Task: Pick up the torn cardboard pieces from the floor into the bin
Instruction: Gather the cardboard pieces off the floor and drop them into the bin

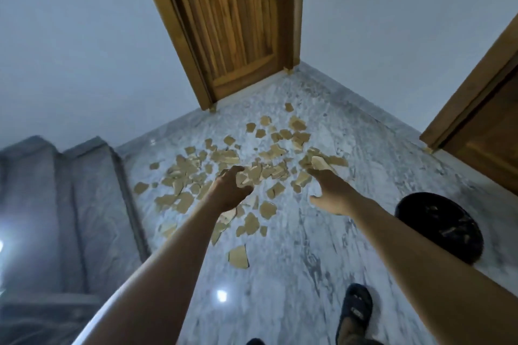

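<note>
Several torn brown cardboard pieces (224, 159) lie scattered over the grey marble floor (294, 260) in front of me. My left hand (231, 190) is curled around a few cardboard pieces (244, 179) in the middle of the pile. Over the pile's right side, my right hand (332, 194) is stretched out palm down with its thumb spread. Its fingertips reach a tilted piece (319, 163). The black round bin (440, 228) stands on the floor to the right of my right forearm, with a few scraps inside.
A wooden door (238, 22) stands behind the pile, and a second wooden door frame (482, 109) is at the right. Grey stone steps (70, 204) drop away on the left. My sandalled foot (354, 311) is at the bottom.
</note>
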### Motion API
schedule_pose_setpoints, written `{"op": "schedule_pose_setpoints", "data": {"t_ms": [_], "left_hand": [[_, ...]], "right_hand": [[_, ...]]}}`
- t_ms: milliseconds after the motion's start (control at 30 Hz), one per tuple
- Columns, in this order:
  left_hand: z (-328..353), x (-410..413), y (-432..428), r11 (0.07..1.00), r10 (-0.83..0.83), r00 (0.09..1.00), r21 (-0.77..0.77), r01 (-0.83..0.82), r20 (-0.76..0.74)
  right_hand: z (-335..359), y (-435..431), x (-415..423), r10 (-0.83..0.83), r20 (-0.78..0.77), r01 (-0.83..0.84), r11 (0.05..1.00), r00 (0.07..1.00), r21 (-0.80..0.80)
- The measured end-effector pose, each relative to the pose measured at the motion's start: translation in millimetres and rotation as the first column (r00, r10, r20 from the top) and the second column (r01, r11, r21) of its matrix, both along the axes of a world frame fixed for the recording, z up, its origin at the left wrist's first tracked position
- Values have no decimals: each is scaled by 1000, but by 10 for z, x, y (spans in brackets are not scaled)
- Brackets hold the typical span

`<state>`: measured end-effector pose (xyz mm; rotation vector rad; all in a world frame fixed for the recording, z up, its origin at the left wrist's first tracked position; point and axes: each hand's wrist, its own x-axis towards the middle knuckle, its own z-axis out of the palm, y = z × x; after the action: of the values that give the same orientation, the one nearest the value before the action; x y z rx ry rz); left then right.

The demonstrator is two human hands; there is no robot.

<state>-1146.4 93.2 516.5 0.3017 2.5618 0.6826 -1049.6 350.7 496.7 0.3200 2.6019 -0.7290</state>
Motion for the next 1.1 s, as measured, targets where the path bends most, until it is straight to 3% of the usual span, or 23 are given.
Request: {"op": "schedule_pose_setpoints", "data": {"t_ms": [300,500,667,867,1100], "left_hand": [[-422,-89,-1287,987,115,989,-123,-103,91],[-924,-411,-1591,970,198,967,-176,-169,160],[-1610,-714,-1571,976,149,959,-192,-103,243],[-3241,-1186,-1486,960,-12,952,-263,98,307],[-6071,-1308,-1389,921,-68,917,-330,209,392]], "right_hand": [[-443,-1286,-564,251,77,-252,968,965,5],[-951,-1544,-1175,353,138,-353,935,925,-27],[-1607,-1543,-1568,387,222,-396,918,895,-6],[-3085,-1571,-2041,373,258,-389,921,891,14],[-5789,-1601,-2319,441,357,-508,853,824,120]]}}
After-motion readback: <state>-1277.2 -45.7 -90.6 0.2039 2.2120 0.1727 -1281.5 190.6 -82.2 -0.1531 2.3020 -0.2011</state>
